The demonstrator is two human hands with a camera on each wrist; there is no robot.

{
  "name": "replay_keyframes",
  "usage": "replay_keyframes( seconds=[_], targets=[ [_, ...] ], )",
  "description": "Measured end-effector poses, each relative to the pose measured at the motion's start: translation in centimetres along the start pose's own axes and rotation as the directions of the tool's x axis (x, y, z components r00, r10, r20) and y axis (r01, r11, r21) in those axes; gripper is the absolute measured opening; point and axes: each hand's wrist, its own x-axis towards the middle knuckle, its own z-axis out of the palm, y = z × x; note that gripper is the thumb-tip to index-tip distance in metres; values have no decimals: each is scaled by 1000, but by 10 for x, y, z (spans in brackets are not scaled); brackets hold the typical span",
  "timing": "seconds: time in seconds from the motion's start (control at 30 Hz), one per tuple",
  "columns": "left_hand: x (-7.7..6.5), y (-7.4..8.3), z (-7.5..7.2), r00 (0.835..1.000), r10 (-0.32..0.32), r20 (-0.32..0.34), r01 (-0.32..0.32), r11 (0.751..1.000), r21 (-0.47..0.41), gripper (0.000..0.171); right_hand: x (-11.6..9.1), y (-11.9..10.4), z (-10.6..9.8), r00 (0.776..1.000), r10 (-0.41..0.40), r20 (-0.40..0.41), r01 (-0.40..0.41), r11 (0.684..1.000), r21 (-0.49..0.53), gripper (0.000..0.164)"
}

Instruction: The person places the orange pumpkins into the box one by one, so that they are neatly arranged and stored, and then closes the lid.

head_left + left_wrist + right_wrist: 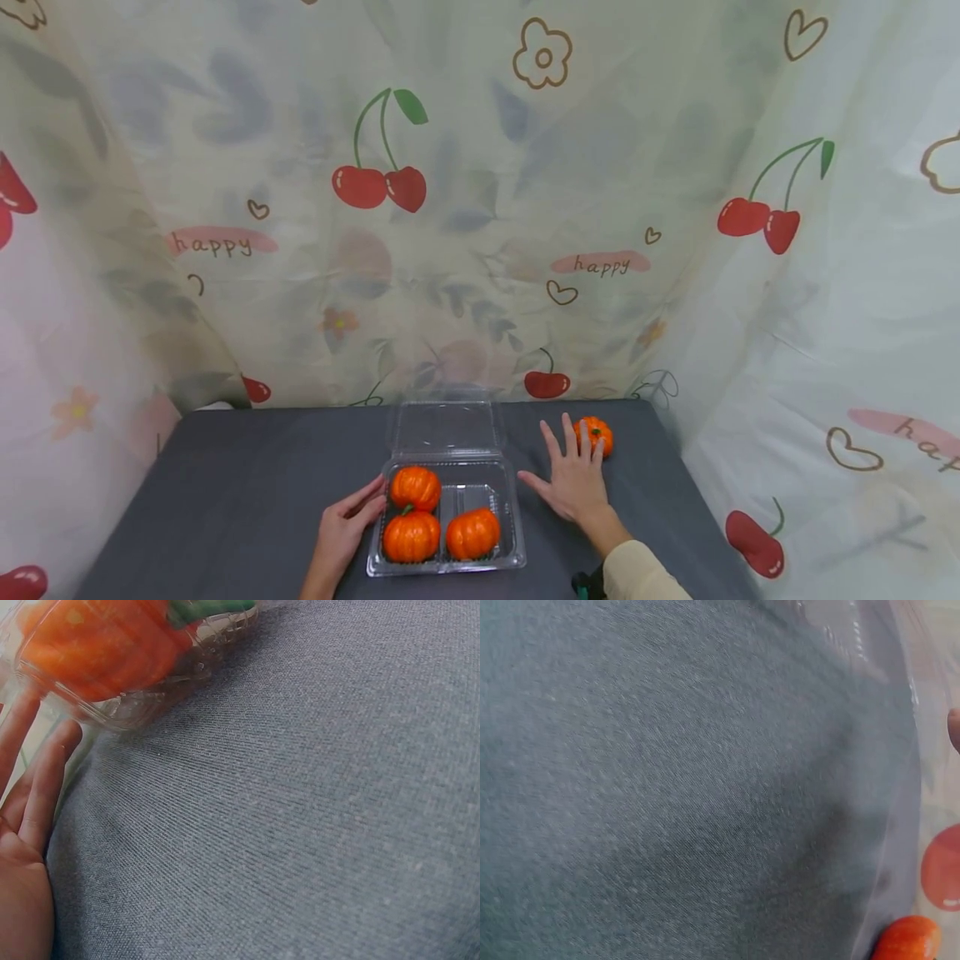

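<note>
A clear plastic clamshell box (512,550) lies with its lid (447,427) tipped back. Inside sit three small orange pumpkins: one at the back left (416,487), one at the front left (411,537) and one at the front right (473,534). My left hand (347,527) touches the box's left wall with extended fingers (46,776). Spread wide, the fingers of my right hand (577,483) reach toward a fourth pumpkin (597,435) and partly cover it in the head view. Only a sliver of that pumpkin (906,939) shows in the right wrist view.
Dark grey cloth covers the table (247,500). A printed curtain (465,250) with cherries and hearts hangs behind it and along both sides. A small dark object (588,583) shows at the right sleeve (641,571).
</note>
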Motion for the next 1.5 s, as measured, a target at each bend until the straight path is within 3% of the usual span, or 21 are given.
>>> replay_keyframes(
  seconds=[0.27,0.7,1.07,1.3,1.5],
  targets=[
    [-3,5,-4,1000,-21,-1,21,1000,7,56,10,15,-3,999,22,-42,-21,1000,21,100],
    [-5,0,-2,1000,-16,-17,16,1000,22,57,21,61,-11,992,104,72,-111,988,105,103],
    [-6,0,1,999,-34,-13,34,999,20,56,30,87,-14,967,193,165,-235,927,292,110],
    [-4,0,0,999,-38,-16,39,999,22,55,40,96,-14,941,234,243,-314,872,377,93],
    [0,-1,-1,1000,-21,-12,21,1000,-1,51,45,98,-11,939,240,245,-327,839,434,83]
  ],
)
